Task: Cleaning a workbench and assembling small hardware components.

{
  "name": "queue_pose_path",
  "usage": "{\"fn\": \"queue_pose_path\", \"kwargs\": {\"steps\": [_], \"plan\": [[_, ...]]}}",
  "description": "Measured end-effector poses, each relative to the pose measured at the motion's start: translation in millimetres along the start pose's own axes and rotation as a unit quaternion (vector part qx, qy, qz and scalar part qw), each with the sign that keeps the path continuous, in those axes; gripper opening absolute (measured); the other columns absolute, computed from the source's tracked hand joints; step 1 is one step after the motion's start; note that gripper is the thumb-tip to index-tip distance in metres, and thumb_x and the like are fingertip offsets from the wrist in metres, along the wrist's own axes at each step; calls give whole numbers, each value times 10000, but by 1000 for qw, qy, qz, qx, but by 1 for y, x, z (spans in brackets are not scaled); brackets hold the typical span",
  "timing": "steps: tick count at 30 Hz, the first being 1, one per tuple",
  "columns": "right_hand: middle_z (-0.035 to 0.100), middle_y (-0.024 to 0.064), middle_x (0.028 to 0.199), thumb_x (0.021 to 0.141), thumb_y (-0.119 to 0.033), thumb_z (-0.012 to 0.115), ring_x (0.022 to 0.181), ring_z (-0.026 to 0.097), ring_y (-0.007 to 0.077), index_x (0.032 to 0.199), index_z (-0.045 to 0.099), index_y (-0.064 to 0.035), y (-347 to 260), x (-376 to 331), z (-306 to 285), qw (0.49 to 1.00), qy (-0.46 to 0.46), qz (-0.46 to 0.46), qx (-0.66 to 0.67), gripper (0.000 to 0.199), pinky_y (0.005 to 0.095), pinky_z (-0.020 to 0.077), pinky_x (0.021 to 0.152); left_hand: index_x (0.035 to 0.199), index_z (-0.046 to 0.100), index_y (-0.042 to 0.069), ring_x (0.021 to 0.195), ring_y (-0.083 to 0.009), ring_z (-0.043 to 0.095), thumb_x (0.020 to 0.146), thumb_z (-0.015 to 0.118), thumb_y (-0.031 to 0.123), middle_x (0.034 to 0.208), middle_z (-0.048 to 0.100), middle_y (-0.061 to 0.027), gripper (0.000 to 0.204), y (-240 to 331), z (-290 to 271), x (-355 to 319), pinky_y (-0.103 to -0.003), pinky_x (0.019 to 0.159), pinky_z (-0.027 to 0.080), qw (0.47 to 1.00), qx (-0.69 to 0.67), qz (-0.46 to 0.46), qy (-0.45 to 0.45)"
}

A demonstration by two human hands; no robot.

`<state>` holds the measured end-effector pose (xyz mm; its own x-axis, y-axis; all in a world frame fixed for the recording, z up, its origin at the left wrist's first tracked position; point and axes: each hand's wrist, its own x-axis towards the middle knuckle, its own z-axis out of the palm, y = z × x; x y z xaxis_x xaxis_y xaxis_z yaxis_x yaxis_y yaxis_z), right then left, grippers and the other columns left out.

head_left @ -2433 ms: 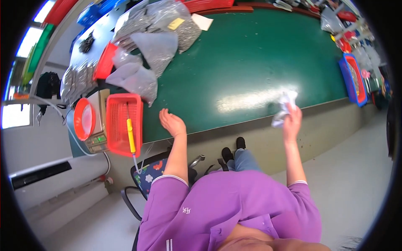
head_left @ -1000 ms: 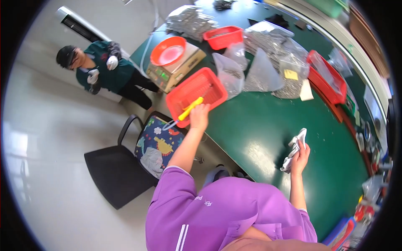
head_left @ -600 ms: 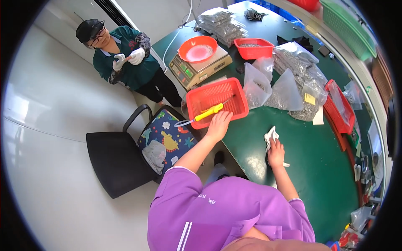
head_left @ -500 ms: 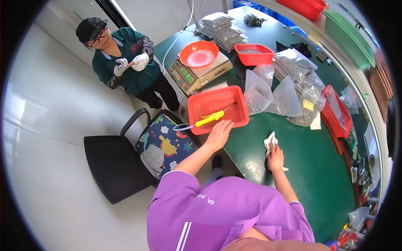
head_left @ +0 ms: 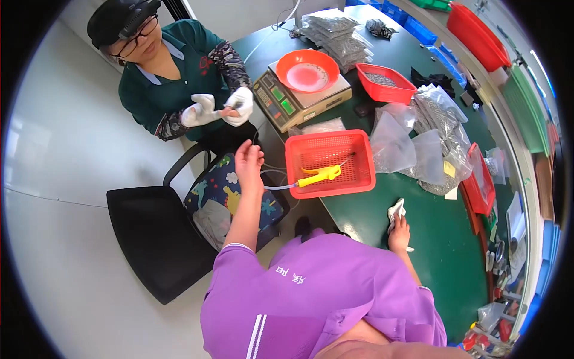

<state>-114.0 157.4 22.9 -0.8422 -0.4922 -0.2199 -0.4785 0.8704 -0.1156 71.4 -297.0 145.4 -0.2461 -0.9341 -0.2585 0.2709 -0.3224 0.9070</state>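
My left hand [head_left: 248, 164] is raised left of the red plastic basket [head_left: 290, 157], near a person's gloved hands, with nothing in its loosely bent fingers. A yellow air blow gun [head_left: 320, 175] with a thin metal nozzle lies in the basket, and its pale hose [head_left: 280, 187] runs out over the left rim. On the green table [head_left: 359, 221], my right hand [head_left: 399, 235] presses on a crumpled white cloth [head_left: 396, 209] with its fingers bent round it. Part of the cloth is hidden under the hand.
A person [head_left: 179, 78] in white gloves stands at the far left by a black chair [head_left: 161, 245]. Behind the basket is a scale [head_left: 327, 100] bearing an orange bowl [head_left: 307, 70]. Bags of small metal parts [head_left: 439, 128] and a red tray [head_left: 385, 90] lie on the right.
My left hand has left the basket's front rim and moved left and up toward the person. The person has come closer. My right hand stays on the cloth.
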Motion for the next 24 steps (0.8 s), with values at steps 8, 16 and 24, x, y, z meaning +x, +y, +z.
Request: {"fn": "queue_pose_path", "kwargs": {"steps": [8,16,24], "plan": [[426,83,1327,766,-114,552,1107,488,320,1275,443,-205,-18,7,-14,998,-34,36,-46,529,472,423,869,1207,489,101,744,-60,527,895,574,145,892,605,10,326,27,-23,40,-198,649,425,974,-185,-56,-115],[511,97,1211,688,-233,634,1088,504,310,1072,615,-148,-67,23,-68,997,-42,50,-34,394,446,414,900,1163,524,36,725,-47,465,852,601,69,974,589,-17,322,34,-19,20,-188,643,391,977,-58,-94,-180],[613,84,841,741,-229,645,859,581,282,810,658,-81,-149,33,-152,998,-12,21,62,164,383,469,771,1110,535,5,894,-123,600,851,572,31,979,637,-80,263,45,-12,1,-245,833,446,972,-4,-87,-218]]}}
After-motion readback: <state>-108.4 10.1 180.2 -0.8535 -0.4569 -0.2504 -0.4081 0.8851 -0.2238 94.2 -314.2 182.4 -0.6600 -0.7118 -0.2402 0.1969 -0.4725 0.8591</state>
